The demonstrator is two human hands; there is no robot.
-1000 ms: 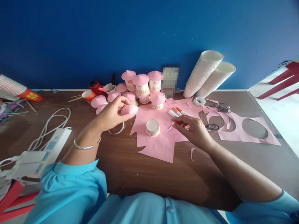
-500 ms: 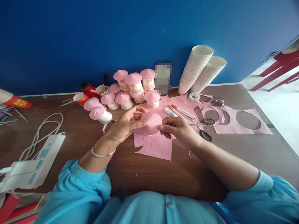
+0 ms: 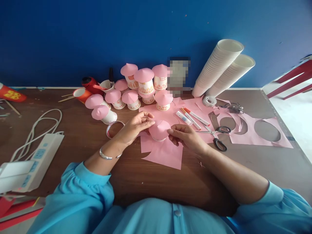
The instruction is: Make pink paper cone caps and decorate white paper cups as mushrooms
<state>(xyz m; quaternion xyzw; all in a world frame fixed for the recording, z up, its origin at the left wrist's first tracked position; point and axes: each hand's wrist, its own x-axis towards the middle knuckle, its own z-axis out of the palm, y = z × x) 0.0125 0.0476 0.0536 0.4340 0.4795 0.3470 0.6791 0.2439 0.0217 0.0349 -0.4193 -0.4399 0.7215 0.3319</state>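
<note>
Between my hands is a pink paper cone (image 3: pixel 159 130), tilted, sitting over a pale cup whose edge barely shows beneath it. My right hand (image 3: pixel 186 136) pinches the cone's right edge between thumb and fingers. At the left edge, my left hand (image 3: pixel 138 125) has its thumb against the paper, with the other fingers curled and partly hidden behind it. Pink paper scraps (image 3: pixel 168 154) lie underneath. Just behind stands a finished-looking cup with a pink cone roof (image 3: pixel 163 99). Scissors (image 3: pixel 215 132) lie right of my right hand, near the markers (image 3: pixel 192 118) and a glue stick (image 3: pixel 183 117).
Several cone-topped cups (image 3: pixel 145 81) crowd the back by the blue wall. Two tall stacks of white cups (image 3: pixel 219 68) lean there beside a tape roll (image 3: pixel 209 101). Holed pink paper (image 3: pixel 248 136) lies right. A power strip (image 3: pixel 40 162) with cables occupies the left.
My left thumb has slid off the cone's face to its left edge. The right hand keeps its pinch. The view has shifted slightly.
</note>
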